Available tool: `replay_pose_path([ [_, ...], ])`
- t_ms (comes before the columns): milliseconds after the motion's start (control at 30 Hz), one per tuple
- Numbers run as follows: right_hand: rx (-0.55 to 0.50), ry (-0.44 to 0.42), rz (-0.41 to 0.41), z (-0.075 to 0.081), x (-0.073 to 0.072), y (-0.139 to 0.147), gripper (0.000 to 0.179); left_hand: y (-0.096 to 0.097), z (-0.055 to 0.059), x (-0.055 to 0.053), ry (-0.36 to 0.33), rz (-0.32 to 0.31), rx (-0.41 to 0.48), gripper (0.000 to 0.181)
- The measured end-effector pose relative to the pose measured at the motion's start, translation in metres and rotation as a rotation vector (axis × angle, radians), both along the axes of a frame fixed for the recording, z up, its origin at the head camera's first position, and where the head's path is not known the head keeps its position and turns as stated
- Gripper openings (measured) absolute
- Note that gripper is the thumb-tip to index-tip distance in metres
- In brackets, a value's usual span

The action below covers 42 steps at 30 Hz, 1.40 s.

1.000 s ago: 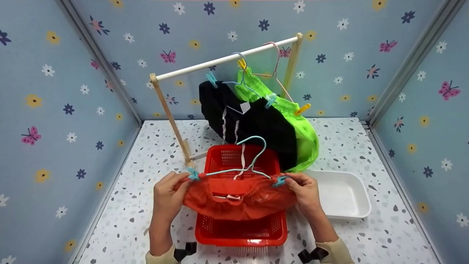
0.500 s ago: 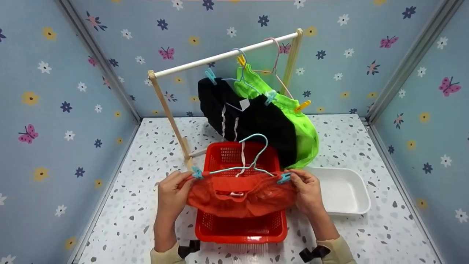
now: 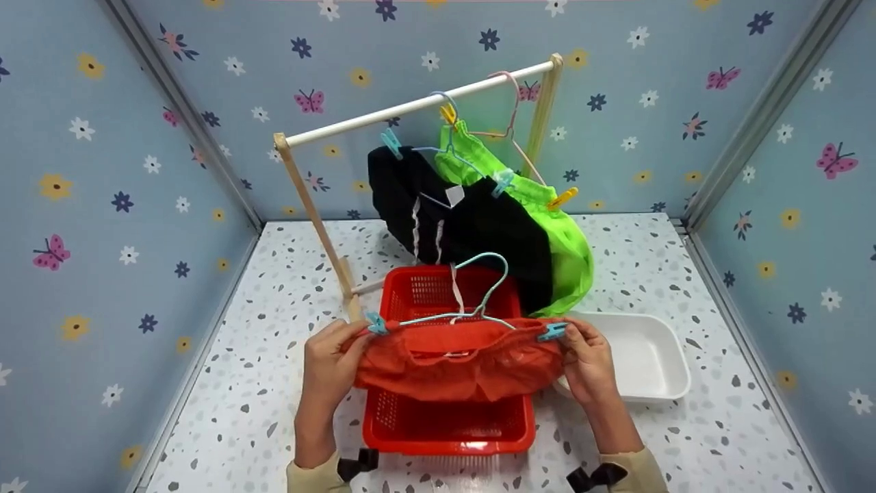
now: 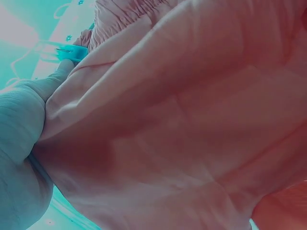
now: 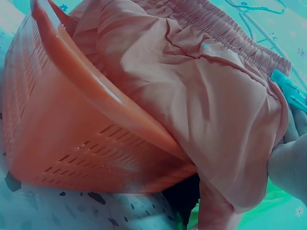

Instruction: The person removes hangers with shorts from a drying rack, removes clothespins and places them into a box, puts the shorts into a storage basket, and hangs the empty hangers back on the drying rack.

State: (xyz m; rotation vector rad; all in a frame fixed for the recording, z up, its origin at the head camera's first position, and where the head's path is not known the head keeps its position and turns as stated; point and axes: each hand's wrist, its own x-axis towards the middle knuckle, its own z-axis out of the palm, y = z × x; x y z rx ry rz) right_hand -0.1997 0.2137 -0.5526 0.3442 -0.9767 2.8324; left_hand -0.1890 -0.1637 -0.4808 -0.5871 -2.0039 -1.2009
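Red-orange elastic-waisted shorts hang between both hands over the basket. A mint hanger runs along their waistband, its hook up. Blue clothespins grip the waistband near either end, one left clothespin and one right clothespin. My left hand pinches the left end of the waistband beside its clothespin; in the left wrist view, cloth covers most of the frame and the fingertips are hidden. At the opposite end, my right hand pinches the waistband by the other clothespin. A white drawstring trails over the hanger.
A red perforated basket sits beneath the shorts. Behind it, a rack's white rod carries black shorts and a bright green garment on hangers. To the right lies a white tray. Patterned walls enclose the tabletop.
Both hands have shifted right with the shorts and hanger. The right hand moved a bit farther, so the waistband is spread wider. The basket and hanging clothes stay put.
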Motion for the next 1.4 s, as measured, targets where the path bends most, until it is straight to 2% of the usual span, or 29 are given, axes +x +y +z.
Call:
replay_pose_path([
  [100,-0.059,0.03,0.012,-0.004,0.0,0.008,0.024,0.002,0.011,0.006,-0.002,0.006,0.01,0.022],
  [167,-0.079,0.041,0.011,-0.008,0.0,0.015,0.026,0.001,0.013,0.009,-0.001,0.017,0.017,0.023],
  [300,-0.033,0.024,-0.072,-0.011,0.0,0.028,0.024,-0.003,0.014,0.01,-0.012,0.027,0.015,0.023],
  [400,0.024,-0.021,-0.138,-0.012,-0.001,0.036,0.021,-0.004,0.013,0.011,-0.021,0.019,0.004,0.023],
  [500,0.045,-0.081,-0.161,-0.016,-0.001,0.042,0.02,-0.004,0.013,0.013,-0.012,0.013,0.0,0.023],
  [600,0.077,-0.157,-0.189,-0.02,-0.003,0.048,0.02,-0.004,0.015,0.015,-0.007,0.015,-0.002,0.024],
  [667,0.134,-0.224,-0.225,-0.021,-0.007,0.053,0.018,-0.004,0.015,0.015,-0.002,0.019,-0.003,0.024],
  [767,0.309,-0.338,-0.284,-0.022,-0.014,0.061,0.018,-0.004,0.016,0.015,0.001,0.024,0.011,0.025],
  [833,0.469,-0.404,-0.312,-0.023,-0.021,0.065,0.027,-0.004,0.017,0.016,-0.004,0.024,0.022,0.025],
  [933,0.713,-0.47,-0.344,-0.025,-0.03,0.071,0.044,-0.004,0.017,0.017,-0.014,0.017,0.037,0.025],
  [1033,0.922,-0.515,-0.35,-0.028,-0.037,0.077,0.05,-0.003,0.018,0.018,-0.025,0.017,0.034,0.024],
  [1133,1.127,-0.543,-0.346,-0.031,-0.041,0.083,0.051,-0.001,0.018,0.018,-0.032,0.021,0.022,0.023],
  [1267,1.412,-0.526,-0.354,-0.035,-0.046,0.088,0.048,0.0,0.016,0.017,-0.043,0.016,0.01,0.023],
  [1400,1.593,-0.502,-0.342,-0.039,-0.054,0.091,0.05,0.0,0.014,0.016,-0.049,0.013,0.002,0.023],
])
